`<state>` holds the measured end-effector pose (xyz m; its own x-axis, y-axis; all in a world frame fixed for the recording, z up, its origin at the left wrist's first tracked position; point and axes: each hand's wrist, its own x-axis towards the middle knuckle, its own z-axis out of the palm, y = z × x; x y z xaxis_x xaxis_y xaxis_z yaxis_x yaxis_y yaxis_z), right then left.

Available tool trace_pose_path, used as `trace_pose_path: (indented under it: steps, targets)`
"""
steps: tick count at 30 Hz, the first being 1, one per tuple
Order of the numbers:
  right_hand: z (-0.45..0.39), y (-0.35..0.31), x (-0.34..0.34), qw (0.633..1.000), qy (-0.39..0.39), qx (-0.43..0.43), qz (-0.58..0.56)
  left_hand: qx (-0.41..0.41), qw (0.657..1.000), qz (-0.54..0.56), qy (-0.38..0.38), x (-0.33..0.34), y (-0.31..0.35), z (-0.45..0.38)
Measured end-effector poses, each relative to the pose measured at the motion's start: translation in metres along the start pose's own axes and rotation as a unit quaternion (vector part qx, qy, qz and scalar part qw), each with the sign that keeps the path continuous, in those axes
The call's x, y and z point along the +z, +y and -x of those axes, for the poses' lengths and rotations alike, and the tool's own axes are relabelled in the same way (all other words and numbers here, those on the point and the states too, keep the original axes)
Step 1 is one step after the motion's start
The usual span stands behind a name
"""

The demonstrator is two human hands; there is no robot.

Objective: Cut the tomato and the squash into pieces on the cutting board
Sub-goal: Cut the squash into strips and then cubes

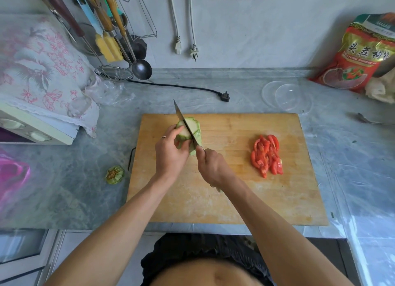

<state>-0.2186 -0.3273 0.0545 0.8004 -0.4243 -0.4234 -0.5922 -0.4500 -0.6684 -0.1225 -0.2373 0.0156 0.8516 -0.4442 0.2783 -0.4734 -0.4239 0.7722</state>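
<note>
Squash and tomato both lie on the large rectangular wooden cutting board [224,178], which sits on the grey marbled surface [74,189] close to its front edge. Draped over a pale appliance at the surface's left edge is a white cloth with a pink floral print [42,72]. In the far right corner leans a red and gold printed food bag [359,52], and near it, just beyond the board's far right corner, lie clear round plastic lids [286,97].

On the right half of the board rests a heap of red tomato wedges [267,155], already cut. Near the board's far left corner sits the pale green squash [193,128], partly sliced — cut faces show beside the blade. The left hand [171,153] curls its fingers round the squash's left side, steadying it; a thin ring shows on one finger. The right hand [211,166] grips the handle of a long steel kitchen knife [184,123], whose blade runs across the top of the squash, tip pointing toward the surface's back edge.

Off the board, just beside its left edge, lies the cut green squash stem end [114,174]. A black power plug [225,96] on its cord rests behind the board.
</note>
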Motion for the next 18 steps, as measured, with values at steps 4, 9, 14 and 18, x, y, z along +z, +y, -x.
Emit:
trace_pose_path:
  steps: [4,9,14,18]
  targets:
    - [0.010,0.006,-0.001,1.000,-0.008,0.006,0.029,0.003,1.000,-0.006,0.019,0.003,-0.001,0.001]
    - [0.022,0.016,-0.005,1.000,-0.015,0.019,0.017,-0.003,1.000,0.001,0.029,0.005,-0.003,0.002]
    - [0.010,0.021,-0.001,0.999,-0.012,0.023,-0.023,-0.007,0.999,0.010,0.032,0.007,-0.006,0.004]
    - [0.001,0.023,0.002,1.000,-0.012,0.009,-0.001,-0.029,0.999,0.020,0.035,0.007,-0.005,0.005]
